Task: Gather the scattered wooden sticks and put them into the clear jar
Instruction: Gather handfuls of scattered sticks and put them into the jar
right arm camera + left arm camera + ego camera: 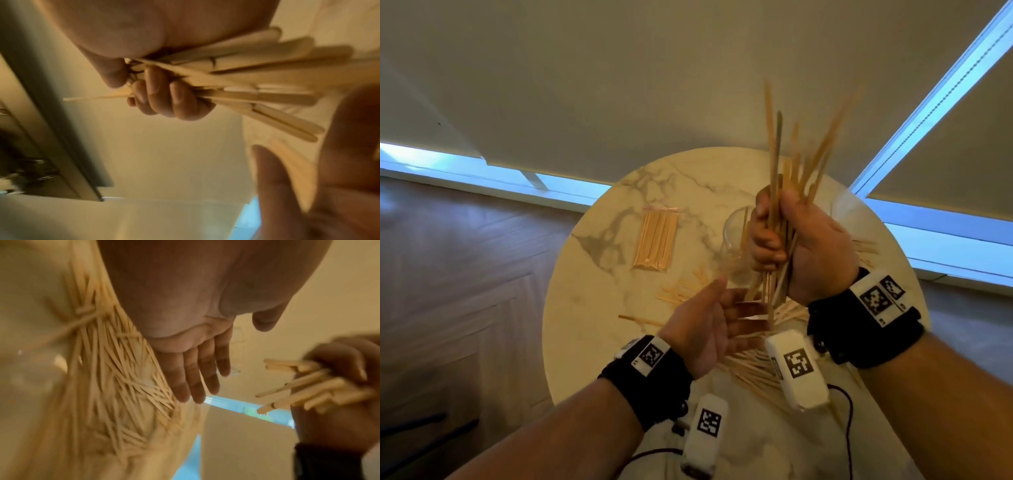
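Sticks (779,219) in right hand (801,246)

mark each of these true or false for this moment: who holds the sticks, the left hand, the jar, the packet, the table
1. The right hand grips a bunch of wooden sticks. True.
2. The left hand holds the clear jar. False: its fingers are straight and it holds nothing.
3. The jar stands on the marble table. True.
4. The packet of sticks lies to the right of the jar. False: it lies to its left.
5. No loose sticks are left on the table. False: many lie scattered below the hands.
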The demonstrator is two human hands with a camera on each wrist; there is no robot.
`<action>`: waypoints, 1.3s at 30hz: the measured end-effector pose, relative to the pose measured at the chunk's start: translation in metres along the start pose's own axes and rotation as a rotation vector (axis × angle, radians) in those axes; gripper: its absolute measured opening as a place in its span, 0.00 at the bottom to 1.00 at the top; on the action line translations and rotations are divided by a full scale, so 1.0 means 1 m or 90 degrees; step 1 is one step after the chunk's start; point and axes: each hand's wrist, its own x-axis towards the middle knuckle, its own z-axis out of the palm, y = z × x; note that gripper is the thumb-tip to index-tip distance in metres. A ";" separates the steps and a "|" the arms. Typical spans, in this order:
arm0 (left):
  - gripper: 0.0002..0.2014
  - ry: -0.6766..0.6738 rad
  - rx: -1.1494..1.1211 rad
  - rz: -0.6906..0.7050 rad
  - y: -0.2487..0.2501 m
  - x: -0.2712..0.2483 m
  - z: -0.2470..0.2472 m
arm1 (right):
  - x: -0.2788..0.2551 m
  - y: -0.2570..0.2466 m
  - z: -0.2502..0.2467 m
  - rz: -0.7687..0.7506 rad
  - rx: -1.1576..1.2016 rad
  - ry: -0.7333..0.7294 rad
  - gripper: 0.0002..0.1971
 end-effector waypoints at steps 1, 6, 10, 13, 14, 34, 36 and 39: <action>0.36 -0.019 -0.034 -0.005 0.006 -0.002 0.007 | 0.003 -0.007 0.006 -0.024 0.003 0.001 0.21; 0.29 -0.086 -0.136 0.032 0.032 -0.011 0.034 | 0.011 -0.020 0.027 -0.124 -0.003 -0.024 0.16; 0.28 -0.076 -0.142 0.036 0.043 -0.012 0.038 | 0.008 -0.017 0.027 -0.161 -0.050 -0.048 0.11; 0.28 -0.062 -0.175 0.029 0.044 -0.014 0.038 | 0.005 -0.013 0.026 -0.163 -0.068 -0.056 0.13; 0.27 -0.060 -0.185 0.031 0.044 -0.015 0.039 | 0.003 -0.010 0.025 -0.161 -0.075 -0.060 0.14; 0.18 0.046 -0.191 0.094 0.026 -0.008 0.028 | -0.009 0.013 0.015 -0.113 -0.355 -0.040 0.19; 0.18 0.039 -0.201 0.096 0.025 -0.010 0.028 | -0.008 0.009 0.016 -0.097 -0.371 -0.057 0.17; 0.14 0.029 -0.214 0.101 0.025 -0.012 0.031 | -0.009 0.000 0.016 -0.065 -0.448 -0.093 0.05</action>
